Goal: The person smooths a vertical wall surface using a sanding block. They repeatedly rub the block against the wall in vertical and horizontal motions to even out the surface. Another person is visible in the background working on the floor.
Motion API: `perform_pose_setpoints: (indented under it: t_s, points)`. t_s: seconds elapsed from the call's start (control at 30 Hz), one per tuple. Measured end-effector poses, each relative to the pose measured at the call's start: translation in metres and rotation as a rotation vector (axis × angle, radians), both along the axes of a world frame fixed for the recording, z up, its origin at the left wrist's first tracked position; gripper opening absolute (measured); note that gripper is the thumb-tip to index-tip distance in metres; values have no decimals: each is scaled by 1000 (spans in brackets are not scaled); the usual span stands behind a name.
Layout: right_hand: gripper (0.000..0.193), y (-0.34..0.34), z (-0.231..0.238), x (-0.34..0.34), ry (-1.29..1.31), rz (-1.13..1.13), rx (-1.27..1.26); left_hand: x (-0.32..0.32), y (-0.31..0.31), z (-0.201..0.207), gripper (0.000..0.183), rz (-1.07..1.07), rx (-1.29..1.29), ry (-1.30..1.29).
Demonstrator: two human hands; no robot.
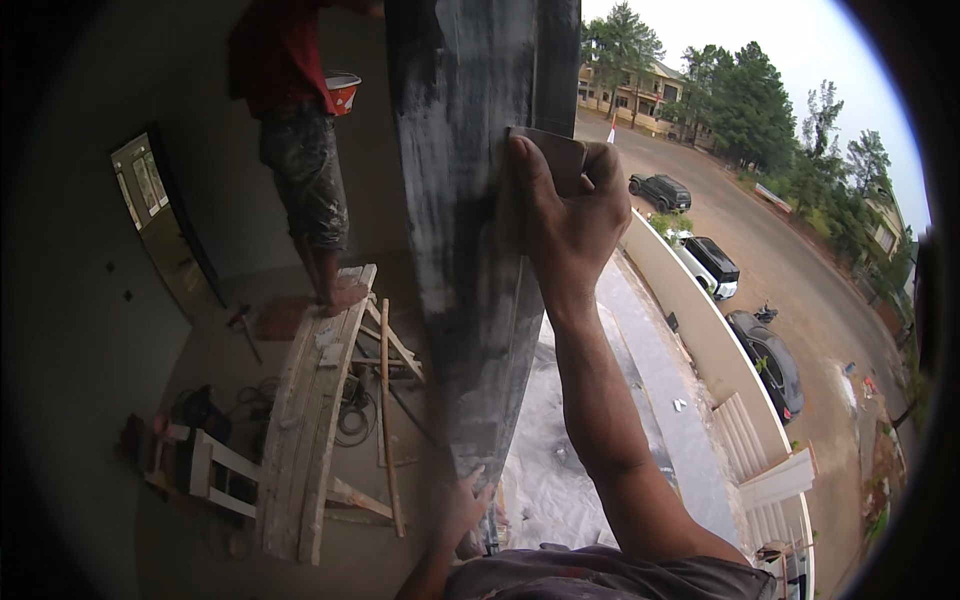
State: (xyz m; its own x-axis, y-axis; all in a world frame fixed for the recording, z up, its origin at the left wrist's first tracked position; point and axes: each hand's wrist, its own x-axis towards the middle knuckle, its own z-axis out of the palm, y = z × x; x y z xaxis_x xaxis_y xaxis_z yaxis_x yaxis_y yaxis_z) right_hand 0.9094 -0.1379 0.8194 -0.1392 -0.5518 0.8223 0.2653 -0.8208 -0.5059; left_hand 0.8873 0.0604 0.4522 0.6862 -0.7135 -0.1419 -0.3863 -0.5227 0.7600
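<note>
A tall dark column [465, 200], smeared with grey-white filler, stands upright in front of me. My right hand [575, 220] is raised to its right edge and pinches a flat, dark rectangular scraper blade [552, 155], thumb on the near face and fingers folded behind. The blade's left side meets the column's face. Low down, my left hand [462, 512] is closed at the column's lower end, fingertips pointing up beneath a lighter grey patch. What those fingers hold, if anything, is hard to make out in the shade.
At left, a co-worker [300, 150] stands barefoot on a plank trestle [310, 410], beside a red-and-white bucket [343, 92]. Cables and a hammer-like tool [243, 325] lie on the floor. Right of the column, far below, are a pale sheeted surface [560, 450], a boundary wall [700, 330] and parked cars [712, 262].
</note>
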Motion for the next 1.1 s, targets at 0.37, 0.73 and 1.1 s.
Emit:
perform_pose_setpoints:
  t_s: [0.37,0.73,1.1]
  points:
    - [36,0,-16,-6,23,-47,-6,-1,-2,-6,51,-45,-8,-37]
    - [31,14,-27,-9,70,-124,-47,-3,-1,-7,50,-85,-8,36]
    - [31,16,-22,-7,89,-105,-71,2,11,-8,51,-67,-17,122]
